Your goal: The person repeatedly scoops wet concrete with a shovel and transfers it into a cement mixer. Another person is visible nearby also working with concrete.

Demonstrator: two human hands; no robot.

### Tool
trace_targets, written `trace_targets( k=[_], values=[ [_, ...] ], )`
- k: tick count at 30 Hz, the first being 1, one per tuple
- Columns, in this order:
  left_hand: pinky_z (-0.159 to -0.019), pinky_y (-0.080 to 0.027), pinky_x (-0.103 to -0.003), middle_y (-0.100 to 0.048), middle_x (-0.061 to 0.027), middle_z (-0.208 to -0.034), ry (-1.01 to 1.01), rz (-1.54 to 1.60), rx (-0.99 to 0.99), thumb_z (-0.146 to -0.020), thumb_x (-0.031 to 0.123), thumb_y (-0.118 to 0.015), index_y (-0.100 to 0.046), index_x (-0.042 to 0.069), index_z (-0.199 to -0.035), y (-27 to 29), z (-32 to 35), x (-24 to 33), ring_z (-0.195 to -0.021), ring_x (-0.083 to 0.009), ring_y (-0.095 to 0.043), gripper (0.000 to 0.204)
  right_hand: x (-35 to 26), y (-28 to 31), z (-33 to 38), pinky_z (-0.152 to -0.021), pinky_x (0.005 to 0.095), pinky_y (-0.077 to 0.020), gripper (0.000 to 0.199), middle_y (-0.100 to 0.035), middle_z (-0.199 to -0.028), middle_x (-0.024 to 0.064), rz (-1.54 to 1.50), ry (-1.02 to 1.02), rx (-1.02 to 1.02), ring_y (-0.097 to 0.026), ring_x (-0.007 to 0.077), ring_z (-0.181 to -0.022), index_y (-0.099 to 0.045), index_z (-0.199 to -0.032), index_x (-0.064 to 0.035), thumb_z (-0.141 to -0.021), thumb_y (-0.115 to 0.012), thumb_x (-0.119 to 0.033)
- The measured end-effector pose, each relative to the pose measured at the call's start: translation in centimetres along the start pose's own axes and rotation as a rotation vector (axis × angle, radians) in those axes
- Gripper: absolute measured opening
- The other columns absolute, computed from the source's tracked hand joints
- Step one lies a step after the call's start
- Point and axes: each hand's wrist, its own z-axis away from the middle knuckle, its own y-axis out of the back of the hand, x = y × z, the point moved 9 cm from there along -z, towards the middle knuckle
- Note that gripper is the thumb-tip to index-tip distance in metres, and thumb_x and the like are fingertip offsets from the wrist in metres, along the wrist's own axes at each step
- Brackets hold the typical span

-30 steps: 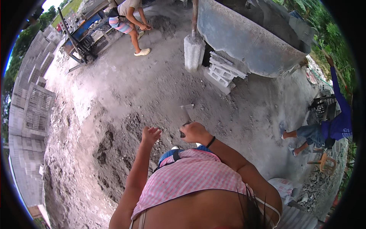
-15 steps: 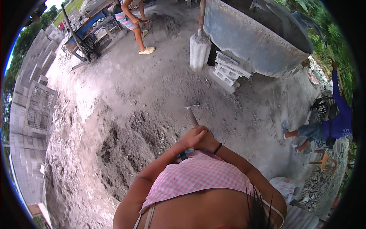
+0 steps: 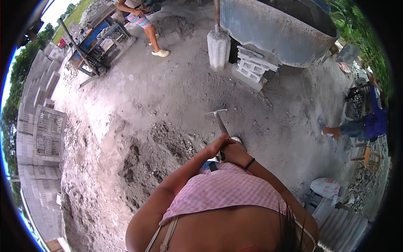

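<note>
A pickaxe points away from me over the grey ground, its narrow metal crosspiece at the far end. Its handle runs back toward my body, and a dark end shows just below my hands. My left hand is closed around the handle near this end. Pressed against it, my right hand is wrapped round the handle too, with a black band on the wrist. Some fingers are hidden where the hands overlap. To the left of the handle lies a heap of loose, gravelly soil.
A large metal tub stands ahead beside a concrete post and hollow blocks. Block stacks line the left. One person stands far left; another in blue is at right, near a wooden chair.
The pickaxe head now shows more fully and the handle leans further left. My view has shifted slightly. The person at right has lowered a raised arm.
</note>
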Motion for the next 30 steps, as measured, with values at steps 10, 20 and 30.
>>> trace_targets(
  k=[10,20,30],
  values=[
    [-0.098,-0.032,-0.030,-0.058,-0.0146,-0.108,0.041,0.027,0.093,-0.093,0.022,-0.037,-0.053,-0.002,-0.104,2.3,2.1,1.9,-0.109,-0.0196,-0.050,0.030,-0.9,0.1,-1.6,-0.069,0.0404,-0.0494,0.030,-0.063,-0.074,0.0120,-0.037,-0.050,-0.090,-0.062,0.0288,-0.077,-0.063,-0.072,-0.0078,-0.060,-0.069,-0.035],
    [-0.088,-0.040,-0.031,-0.059,-0.0123,-0.108,-0.218,0.038,0.654,-0.089,0.025,-0.039,-0.058,0.000,-0.108,6.3,3.3,10.1,-0.102,-0.0188,-0.054,0.037,-2.4,6.7,-8.0,-0.066,0.0426,-0.0483,0.025,-0.064,-0.076,0.0152,-0.056,0.191,0.030,-0.062,0.0312,-0.074,-0.066,-0.076,-0.0090,-0.063,-0.065,-0.030],
    [-0.097,-0.036,-0.038,-0.044,-0.0198,-0.127,-0.937,-1.036,0.597,-0.074,0.013,-0.052,-0.031,0.004,-0.133,-12.6,-4.8,30.4,-0.111,-0.0354,-0.048,0.064,8.1,16.2,-8.4,-0.065,0.0382,-0.0479,0.032,-0.062,-0.071,0.0114,-0.365,-0.014,0.278,-0.061,0.0279,-0.070,-0.061,-0.086,-0.0050,-0.070,-0.067,-0.033]
  ],
)
